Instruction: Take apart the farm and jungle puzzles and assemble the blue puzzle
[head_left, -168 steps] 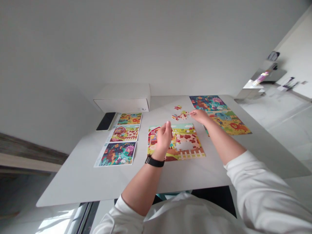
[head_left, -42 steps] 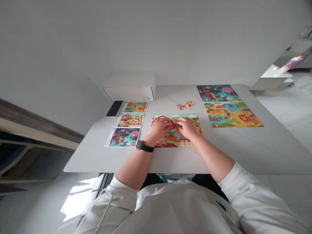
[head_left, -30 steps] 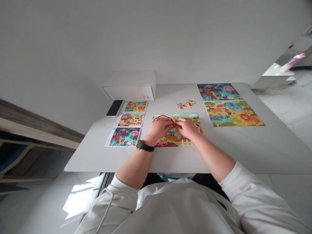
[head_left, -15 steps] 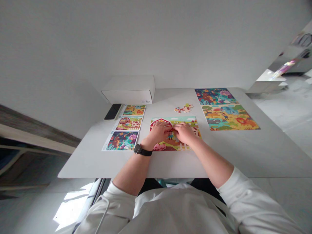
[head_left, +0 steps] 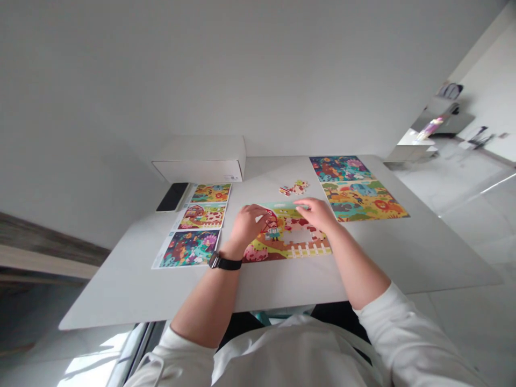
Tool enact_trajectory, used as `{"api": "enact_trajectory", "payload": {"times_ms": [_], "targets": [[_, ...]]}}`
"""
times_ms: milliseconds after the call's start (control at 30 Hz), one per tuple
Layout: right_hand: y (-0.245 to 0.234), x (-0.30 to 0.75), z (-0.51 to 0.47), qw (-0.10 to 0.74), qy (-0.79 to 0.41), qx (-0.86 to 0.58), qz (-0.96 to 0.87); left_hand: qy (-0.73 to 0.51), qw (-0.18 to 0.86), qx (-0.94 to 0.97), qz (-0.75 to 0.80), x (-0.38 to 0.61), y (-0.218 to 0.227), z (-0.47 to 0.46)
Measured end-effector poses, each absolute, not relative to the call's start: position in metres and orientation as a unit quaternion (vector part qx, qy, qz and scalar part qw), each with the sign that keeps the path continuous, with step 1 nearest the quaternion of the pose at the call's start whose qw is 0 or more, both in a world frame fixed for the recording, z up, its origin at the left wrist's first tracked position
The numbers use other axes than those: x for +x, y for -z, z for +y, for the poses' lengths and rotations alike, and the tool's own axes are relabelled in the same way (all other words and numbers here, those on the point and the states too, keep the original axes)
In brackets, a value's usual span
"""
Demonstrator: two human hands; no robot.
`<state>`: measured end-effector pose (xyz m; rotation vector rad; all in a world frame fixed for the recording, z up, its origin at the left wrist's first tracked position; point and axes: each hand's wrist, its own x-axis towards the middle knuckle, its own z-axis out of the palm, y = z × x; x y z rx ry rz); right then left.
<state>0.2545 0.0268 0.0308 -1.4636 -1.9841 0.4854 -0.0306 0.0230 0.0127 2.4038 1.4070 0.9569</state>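
I am holding both hands over the farm puzzle (head_left: 288,245), which is lying flat on the table (head_left: 403,258) in front of me. My right hand (head_left: 318,213) is reaching over its upper right part, thumb and forefinger standing apart with nothing showing between them. My left hand (head_left: 248,226) is curling over the barn side; I cannot tell whether its fingertips are meeting or pinching anything.

By my judgement, this puzzle is nearly done: the farmer, pigs and fence are showing whole, while a pale gap (head_left: 300,234) is breaking up the cow. My left hand is hiding part of the barn, so I cannot vouch for that corner. A few loose pieces (head_left: 299,187) are lying just beyond the top edge, unplaced. To the right, the night puzzle (head_left: 342,168) and the lion puzzle (head_left: 365,200) are looking complete.
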Motion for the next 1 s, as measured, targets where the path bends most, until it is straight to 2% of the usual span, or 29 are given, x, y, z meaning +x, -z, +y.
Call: {"api": "enact_trajectory", "payload": {"times_ms": [67, 133, 467, 733, 1000], "targets": [[-0.034, 0.278, 0.042, 0.348, -0.209, -0.59, -0.698, -0.36, 0.11, 0.775, 0.507, -0.034, -0.017, 0.023], [-0.034, 0.298, 0.061, 0.345, -0.213, -0.618, -0.673, -0.386, 0.125, 0.738, 0.54, -0.036, -0.021, 0.022], [-0.021, 0.315, 0.155, 0.172, -0.148, -0.737, -0.636, -0.441, 0.16, 0.625, 0.623, -0.038, -0.037, 0.013], [-0.019, 0.298, 0.197, 0.103, -0.116, -0.739, -0.656, -0.43, 0.161, 0.64, 0.617, -0.037, -0.038, 0.011], [-0.02, 0.299, 0.201, 0.091, -0.137, -0.738, -0.654, -0.434, 0.17, 0.641, 0.61, -0.034, -0.039, 0.009]]}}
